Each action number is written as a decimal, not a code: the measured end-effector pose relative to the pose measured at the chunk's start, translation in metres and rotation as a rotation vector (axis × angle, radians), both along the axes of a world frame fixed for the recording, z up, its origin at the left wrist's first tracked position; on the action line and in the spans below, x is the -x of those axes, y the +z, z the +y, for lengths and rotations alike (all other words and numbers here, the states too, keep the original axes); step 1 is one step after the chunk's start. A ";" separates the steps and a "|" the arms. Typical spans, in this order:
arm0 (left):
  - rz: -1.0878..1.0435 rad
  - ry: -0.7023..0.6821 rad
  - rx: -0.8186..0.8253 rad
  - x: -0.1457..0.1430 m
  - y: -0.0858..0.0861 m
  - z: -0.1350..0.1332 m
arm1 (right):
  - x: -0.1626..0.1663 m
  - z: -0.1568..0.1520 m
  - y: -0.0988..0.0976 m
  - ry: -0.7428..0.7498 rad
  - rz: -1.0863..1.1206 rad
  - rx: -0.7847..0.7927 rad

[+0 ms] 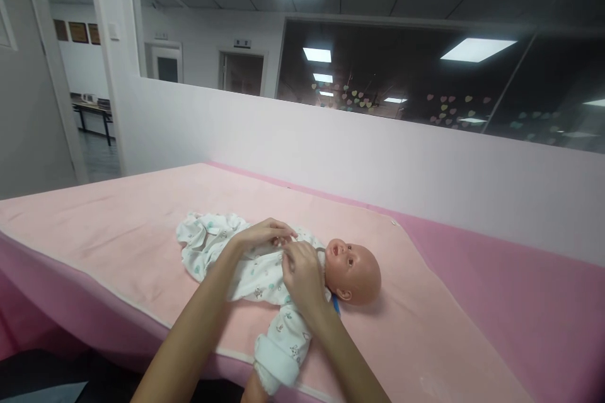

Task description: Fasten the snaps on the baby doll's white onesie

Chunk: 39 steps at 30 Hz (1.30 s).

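Observation:
A baby doll lies on its back, its bald head to the right and its mouth open. It wears a white patterned baby romper, whose empty-looking leg end bunches up at the left. One sleeve reaches toward me with a turned-back cuff. My left hand is bent over the chest, fingertips closed on the romper's front. Close beside it, below the doll's chin, my right hand pinches the same cloth with curled fingers. The exact bit of fabric between the fingertips is hidden.
A pale pink mat covers the padded surface under the doll, with a darker pink area at the right. Behind runs a low white wall topped by glass. A doorway stands at the far left.

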State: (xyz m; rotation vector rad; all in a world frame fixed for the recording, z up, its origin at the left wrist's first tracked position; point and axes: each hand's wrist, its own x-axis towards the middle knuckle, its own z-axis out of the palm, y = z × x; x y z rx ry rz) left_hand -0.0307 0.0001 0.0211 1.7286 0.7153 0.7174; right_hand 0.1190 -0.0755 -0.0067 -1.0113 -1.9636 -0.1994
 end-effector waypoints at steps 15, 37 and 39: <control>0.193 -0.102 -0.255 0.011 -0.009 -0.018 | 0.000 0.005 -0.002 0.143 0.485 0.303; 0.160 -0.079 -0.269 0.014 -0.014 -0.010 | 0.000 0.007 -0.010 0.142 0.448 0.306; 0.166 -0.079 -0.249 0.014 -0.015 -0.008 | 0.000 0.007 -0.010 0.133 0.444 0.310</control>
